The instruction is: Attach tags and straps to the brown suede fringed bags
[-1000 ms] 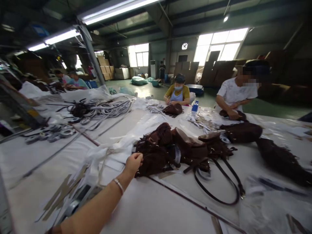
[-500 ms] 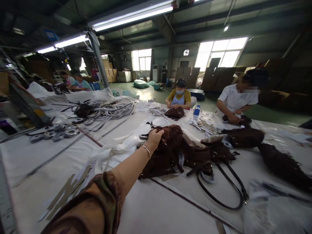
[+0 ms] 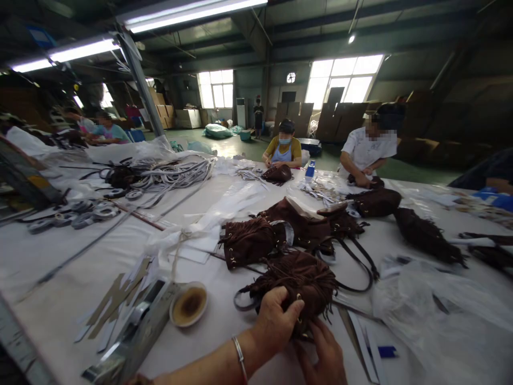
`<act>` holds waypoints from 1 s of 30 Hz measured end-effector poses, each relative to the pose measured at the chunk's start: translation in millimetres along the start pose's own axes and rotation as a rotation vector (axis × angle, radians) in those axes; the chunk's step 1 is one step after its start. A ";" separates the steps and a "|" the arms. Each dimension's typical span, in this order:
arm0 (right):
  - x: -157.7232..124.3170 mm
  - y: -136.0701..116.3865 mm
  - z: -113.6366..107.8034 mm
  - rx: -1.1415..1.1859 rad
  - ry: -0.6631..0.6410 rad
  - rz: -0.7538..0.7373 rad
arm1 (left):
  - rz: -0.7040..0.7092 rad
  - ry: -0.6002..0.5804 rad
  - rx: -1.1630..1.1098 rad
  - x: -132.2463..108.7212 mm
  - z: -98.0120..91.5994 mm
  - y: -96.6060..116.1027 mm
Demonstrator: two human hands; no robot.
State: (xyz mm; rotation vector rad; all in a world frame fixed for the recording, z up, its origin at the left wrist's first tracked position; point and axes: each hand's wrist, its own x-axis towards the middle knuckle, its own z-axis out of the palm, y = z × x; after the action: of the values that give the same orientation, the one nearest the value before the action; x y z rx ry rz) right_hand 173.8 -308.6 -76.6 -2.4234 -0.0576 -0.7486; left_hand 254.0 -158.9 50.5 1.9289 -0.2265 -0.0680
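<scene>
A dark brown fringed bag (image 3: 304,272) lies near the table's front, with long tassels across its top and small gold eyelets. My left hand (image 3: 276,315), with a bangle at the wrist, grips the bag's near side, thumb beside a gold eyelet. Against its lower edge, my right hand (image 3: 323,350) has its fingers curled around the material, partly hidden beneath it. A strap loop wrapped in pale covering (image 3: 245,300) sticks out at the bag's left. Just behind lies another brown fringed bag (image 3: 248,243), with more brown bags beyond it.
A round dish with a brown centre (image 3: 188,303) and a metal tape dispenser (image 3: 138,326) stand left of my hands. Tape rolls (image 3: 106,210) and coiled strips (image 3: 180,174) lie farther left. Clear plastic (image 3: 444,315) covers the right side. Two co-workers sit across the table.
My left hand has drawn one fringed bag off the pile toward me. My right hand has come into view and holds it too. The view has shifted right and down.
</scene>
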 end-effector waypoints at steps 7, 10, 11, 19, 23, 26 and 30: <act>-50.8 -13.9 -10.8 -0.046 -0.430 0.131 | -0.028 -0.066 0.019 -44.4 10.1 -56.1; -93.0 -38.5 -21.0 0.067 -0.433 0.358 | -0.083 -0.122 -0.068 -71.5 21.0 -75.6; -105.0 -48.4 -23.2 0.123 -0.414 0.440 | -0.106 -0.134 -0.094 -81.3 25.1 -82.2; -173.7 -114.8 -49.9 0.840 -0.226 1.027 | -0.312 -0.266 -0.317 -187.9 25.2 -120.2; -194.5 -130.1 -56.9 1.194 0.013 1.095 | -0.347 -0.351 -0.451 -261.6 10.2 -121.7; -195.8 -143.3 -46.7 1.340 0.128 1.080 | -0.222 -0.441 -0.524 -300.6 0.0 -114.5; -186.8 -153.5 -31.7 1.364 0.210 0.977 | -0.245 -0.423 -0.400 -317.6 -16.2 -107.2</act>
State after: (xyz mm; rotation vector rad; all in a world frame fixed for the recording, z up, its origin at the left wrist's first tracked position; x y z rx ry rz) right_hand -30.9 -176.0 -72.5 -0.8538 0.4969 -0.2712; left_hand -41.2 -46.5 -62.7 1.5168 -0.2350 -0.6408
